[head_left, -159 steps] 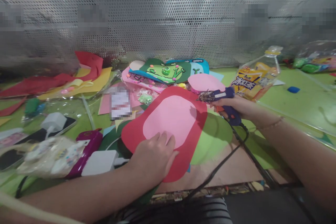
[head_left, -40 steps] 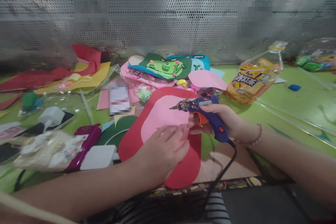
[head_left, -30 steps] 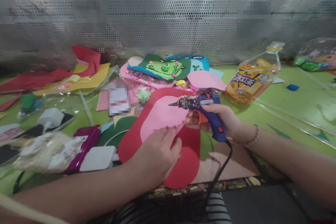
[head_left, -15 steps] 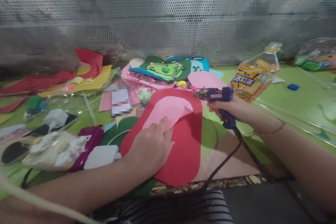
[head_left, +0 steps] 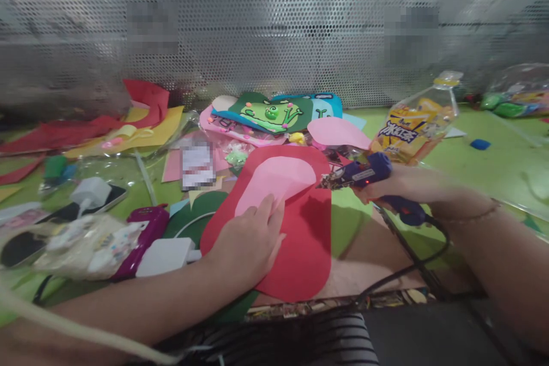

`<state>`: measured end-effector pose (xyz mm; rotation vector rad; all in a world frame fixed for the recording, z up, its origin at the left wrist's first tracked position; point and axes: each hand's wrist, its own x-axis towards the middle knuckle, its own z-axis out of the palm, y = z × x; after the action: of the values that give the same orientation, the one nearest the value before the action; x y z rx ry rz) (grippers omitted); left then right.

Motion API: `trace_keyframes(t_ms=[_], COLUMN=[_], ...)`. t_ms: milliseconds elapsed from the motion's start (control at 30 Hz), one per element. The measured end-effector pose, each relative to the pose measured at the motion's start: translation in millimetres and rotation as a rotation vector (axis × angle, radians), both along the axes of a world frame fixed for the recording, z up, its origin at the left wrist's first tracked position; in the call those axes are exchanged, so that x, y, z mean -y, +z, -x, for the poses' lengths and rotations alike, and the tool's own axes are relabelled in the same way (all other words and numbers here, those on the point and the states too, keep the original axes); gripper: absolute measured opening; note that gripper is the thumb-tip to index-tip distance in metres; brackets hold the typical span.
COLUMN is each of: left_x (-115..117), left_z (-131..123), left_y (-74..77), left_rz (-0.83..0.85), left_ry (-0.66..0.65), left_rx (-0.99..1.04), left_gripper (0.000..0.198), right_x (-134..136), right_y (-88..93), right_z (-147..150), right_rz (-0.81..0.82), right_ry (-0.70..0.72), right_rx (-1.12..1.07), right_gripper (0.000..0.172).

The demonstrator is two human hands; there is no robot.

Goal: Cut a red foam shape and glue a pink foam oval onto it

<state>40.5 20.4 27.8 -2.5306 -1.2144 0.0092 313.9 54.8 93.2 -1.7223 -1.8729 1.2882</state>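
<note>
My left hand (head_left: 249, 243) lies flat with fingers stretched out on a pink foam piece (head_left: 278, 180), pressing it onto a larger red foam sheet (head_left: 300, 240). To the right of the red sheet, my right hand (head_left: 394, 183) grips a blue hot glue gun (head_left: 364, 173). Its nozzle points left, close to the red sheet's right edge. A black cord (head_left: 407, 271) runs from the gun toward the table's front edge.
A green frog foam picture (head_left: 274, 113) and a pink oval (head_left: 337, 131) lie behind. An orange-labelled bottle (head_left: 414, 126) leans at the right. A purple case (head_left: 143, 229), white charger (head_left: 165, 254), phone (head_left: 64, 211) and clear bags crowd the left. A perforated metal wall (head_left: 274, 23) stands behind.
The pink piece's lifted near corner is now laid down under my flat left hand. My right hand has drawn the glue gun away to the right and lowered it.
</note>
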Motion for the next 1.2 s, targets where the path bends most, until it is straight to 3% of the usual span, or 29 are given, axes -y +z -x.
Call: trace_keyframes(t_ms=[233, 433, 733, 1033, 1200], left_x=[0, 0, 1, 1, 3], left_z=[0, 0, 0, 0, 0], left_y=[-1.7, -2.4, -1.6, -3.5, -2.4], left_rz=[-0.006, -0.024, -0.023, -0.023, -0.018], left_ry=[-0.019, -0.039, -0.035, -0.039, -0.021], left_rx=[-0.036, -0.053, -0.054, -0.059, -0.055], left_gripper=[0.053, 0.050, 0.048, 0.050, 0.053], right_x=[-10, -10, -11, 5, 16], right_y=[-16.6, -17.7, -20.3, -10.8, -5.6], right_z=[3, 8, 14, 22, 30], right_rz=[-0.082, -0.151, -0.112, 0.000, 0.064], right_ry=[0.008, -0.009, -0.041, 0.077, 0.146], right_rx=[0.096, 0.163, 0.210, 0.154, 0.141], right_gripper=[0.013, 0.013, 0.014, 0.006, 0.030])
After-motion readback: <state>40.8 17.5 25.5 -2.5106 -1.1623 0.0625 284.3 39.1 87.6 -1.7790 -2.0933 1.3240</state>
